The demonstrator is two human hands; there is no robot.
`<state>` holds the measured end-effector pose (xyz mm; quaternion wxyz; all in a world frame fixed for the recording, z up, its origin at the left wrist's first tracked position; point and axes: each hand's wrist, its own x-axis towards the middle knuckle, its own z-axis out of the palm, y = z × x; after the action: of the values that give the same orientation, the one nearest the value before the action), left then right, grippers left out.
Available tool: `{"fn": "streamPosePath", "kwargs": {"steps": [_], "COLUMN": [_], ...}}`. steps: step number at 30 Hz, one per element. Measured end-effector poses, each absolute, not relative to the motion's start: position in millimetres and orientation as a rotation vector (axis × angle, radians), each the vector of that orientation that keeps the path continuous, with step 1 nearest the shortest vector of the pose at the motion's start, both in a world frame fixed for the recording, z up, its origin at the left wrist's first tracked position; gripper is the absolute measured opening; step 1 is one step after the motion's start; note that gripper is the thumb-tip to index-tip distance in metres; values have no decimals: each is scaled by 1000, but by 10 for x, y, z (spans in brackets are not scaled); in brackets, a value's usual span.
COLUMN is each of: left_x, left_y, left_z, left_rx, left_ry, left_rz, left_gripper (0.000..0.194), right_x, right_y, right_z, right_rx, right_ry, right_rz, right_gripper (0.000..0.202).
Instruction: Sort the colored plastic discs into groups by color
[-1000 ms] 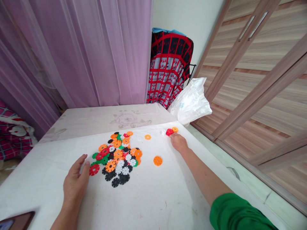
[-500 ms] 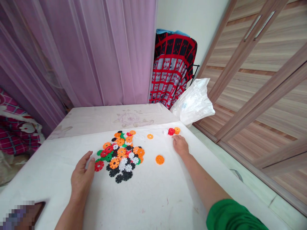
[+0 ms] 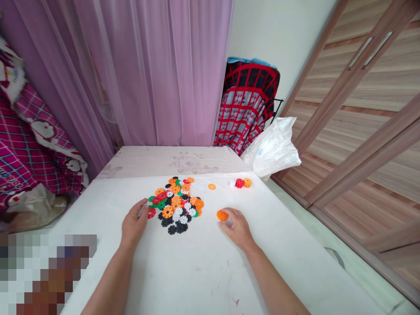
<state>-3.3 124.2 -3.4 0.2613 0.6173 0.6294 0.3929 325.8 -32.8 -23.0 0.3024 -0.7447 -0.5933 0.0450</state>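
Observation:
A pile of notched plastic snowflake discs [image 3: 176, 212] in orange, red, green, black and white lies on the table. My left hand [image 3: 134, 221] rests at the pile's left side, fingers apart and holding nothing, next to a red disc [image 3: 151, 213]. To the right of the pile, my right hand [image 3: 238, 229] has its thumb and fingers around the edge of an orange snowflake disc [image 3: 222, 215]. Whether that disc is lifted off the cloth I cannot tell. Farther back lies a single orange disc [image 3: 211, 187].
Near the table's far right edge sit a white, a red [image 3: 239, 183] and an orange disc [image 3: 247, 183] close together. Past that corner stands a white plastic bag [image 3: 274, 146]. A pale cloth covers the table [image 3: 193, 271]; a wooden wardrobe [image 3: 354, 113] is on the right.
My right hand has come back from beside the far right discs to the near orange disc and closed on it. My left hand stays by the pile. The view has shifted slightly.

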Motion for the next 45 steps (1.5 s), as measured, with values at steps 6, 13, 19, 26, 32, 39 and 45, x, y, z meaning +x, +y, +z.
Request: {"fn": "streamPosePath", "kwargs": {"steps": [6, 13, 19, 26, 32, 39, 45], "left_x": [-40, -69, -99, -128, -153, -135, -140], "left_y": [1145, 908, 792, 766, 786, 788, 784], "left_z": [-143, -251, -264, -218, -232, -222, -238], "left_rx": [1813, 1976, 2004, 1992, 2011, 1966, 1983], "left_ry": [1628, 1593, 1555, 1564, 1572, 1573, 1567], "left_rz": [1095, 1104, 1138, 1111, 1119, 1094, 1093], "left_gripper": [36, 38, 39, 40, 38, 43, 41], "right_x": [3176, 3126, 3160, 3134, 3142, 3227, 3202], "right_y": [-151, 372, 474, 401, 461, 415, 329], "right_z": [-250, -276, -288, -237, -234, -356, -305], "right_rx": [-2011, -2064, -2045, -2014, -2015, -1952, -2032], "right_ry": [-1632, -1584, -1565, -1541, -1553, -1404, -1497], "right_rz": [37, -83, -98, -14, -7, -68, -61], "right_gripper": [29, 27, 23, 22, 29, 32, 29]}}
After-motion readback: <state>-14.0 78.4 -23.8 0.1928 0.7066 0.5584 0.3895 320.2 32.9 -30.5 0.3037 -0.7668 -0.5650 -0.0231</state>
